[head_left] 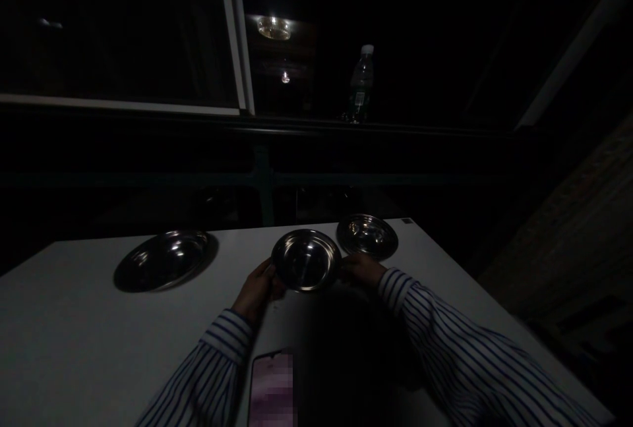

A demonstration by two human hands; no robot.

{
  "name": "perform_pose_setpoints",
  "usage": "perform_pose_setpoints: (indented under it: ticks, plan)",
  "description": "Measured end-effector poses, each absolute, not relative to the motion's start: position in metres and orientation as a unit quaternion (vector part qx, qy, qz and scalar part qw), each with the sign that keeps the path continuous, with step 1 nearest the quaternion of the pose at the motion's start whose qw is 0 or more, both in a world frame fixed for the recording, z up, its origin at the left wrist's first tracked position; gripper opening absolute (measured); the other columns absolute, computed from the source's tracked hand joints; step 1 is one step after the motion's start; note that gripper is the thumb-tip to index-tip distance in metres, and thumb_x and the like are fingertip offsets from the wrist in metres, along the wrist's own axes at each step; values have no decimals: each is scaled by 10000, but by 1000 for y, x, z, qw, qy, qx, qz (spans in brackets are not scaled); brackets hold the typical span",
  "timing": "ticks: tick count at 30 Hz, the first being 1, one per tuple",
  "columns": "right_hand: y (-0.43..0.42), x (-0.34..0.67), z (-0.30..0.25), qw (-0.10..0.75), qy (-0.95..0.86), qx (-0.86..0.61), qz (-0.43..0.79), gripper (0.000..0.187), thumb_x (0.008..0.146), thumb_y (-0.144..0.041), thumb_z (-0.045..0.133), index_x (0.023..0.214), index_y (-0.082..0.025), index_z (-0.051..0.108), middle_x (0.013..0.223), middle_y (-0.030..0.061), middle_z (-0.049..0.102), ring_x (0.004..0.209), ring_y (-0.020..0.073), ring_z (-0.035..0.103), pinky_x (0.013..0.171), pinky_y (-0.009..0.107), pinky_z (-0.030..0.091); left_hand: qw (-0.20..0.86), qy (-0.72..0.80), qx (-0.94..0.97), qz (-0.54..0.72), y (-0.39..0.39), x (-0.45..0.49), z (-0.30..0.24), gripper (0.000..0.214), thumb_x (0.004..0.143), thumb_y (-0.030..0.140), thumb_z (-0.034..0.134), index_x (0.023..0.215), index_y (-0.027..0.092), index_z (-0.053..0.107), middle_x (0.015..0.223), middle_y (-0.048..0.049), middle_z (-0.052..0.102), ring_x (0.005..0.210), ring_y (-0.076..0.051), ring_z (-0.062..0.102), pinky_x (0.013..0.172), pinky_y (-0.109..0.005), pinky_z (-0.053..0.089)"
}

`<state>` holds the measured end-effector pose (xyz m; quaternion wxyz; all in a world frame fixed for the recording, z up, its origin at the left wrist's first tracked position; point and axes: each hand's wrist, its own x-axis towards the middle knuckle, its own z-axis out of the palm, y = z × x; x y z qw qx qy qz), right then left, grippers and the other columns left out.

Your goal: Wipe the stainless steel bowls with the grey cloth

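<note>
A round steel plate [305,259] is tilted up toward me over the white table [69,321]. My left hand [257,292] grips its left rim and my right hand [363,269] grips its right rim, fingers curled on the edge. Both arms wear striped sleeves. A larger steel plate [165,259] lies flat on the table to the left. Another steel plate [366,236] lies just behind my right hand.
A phone [271,389] with a lit screen lies on the table near me, between my arms. A plastic water bottle [361,84] stands on the dark window ledge beyond the table. The room is very dark; the table's right edge runs diagonally.
</note>
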<state>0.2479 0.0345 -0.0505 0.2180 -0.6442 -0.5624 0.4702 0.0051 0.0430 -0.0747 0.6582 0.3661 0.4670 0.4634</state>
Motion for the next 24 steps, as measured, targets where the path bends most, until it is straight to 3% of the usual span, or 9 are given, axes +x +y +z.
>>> perform_pose_setpoints:
  ticks: [8,14,20,24]
  plan:
    - [45,250,-53,222,-542,-656,475,204,879,-266,518,752,-113,561,649,-40,552,542,60,524,533,205,457,654,489,379,436,61,10,-78,373,786,235,500,1146,136,503,514,32,507,386,-81,456,404,-193,352]
    - [36,268,-41,268,-533,-655,463,148,840,-127,503,714,-113,578,606,-21,591,496,60,533,524,191,443,613,526,443,388,66,7,-77,325,755,372,529,943,111,575,506,-6,548,389,-104,477,413,-221,366]
    - [37,317,-8,349,-522,-675,387,169,790,-133,495,721,-132,650,616,-1,630,500,78,531,525,195,416,446,618,534,367,68,-6,-44,353,679,415,597,865,117,628,551,-62,620,476,-178,556,487,-279,399]
    - [43,358,2,389,-492,-713,314,183,778,-115,494,770,-134,676,679,10,648,577,101,554,579,213,422,303,642,589,386,80,1,-17,395,758,420,471,974,128,627,827,-127,685,715,-230,624,604,-296,428]
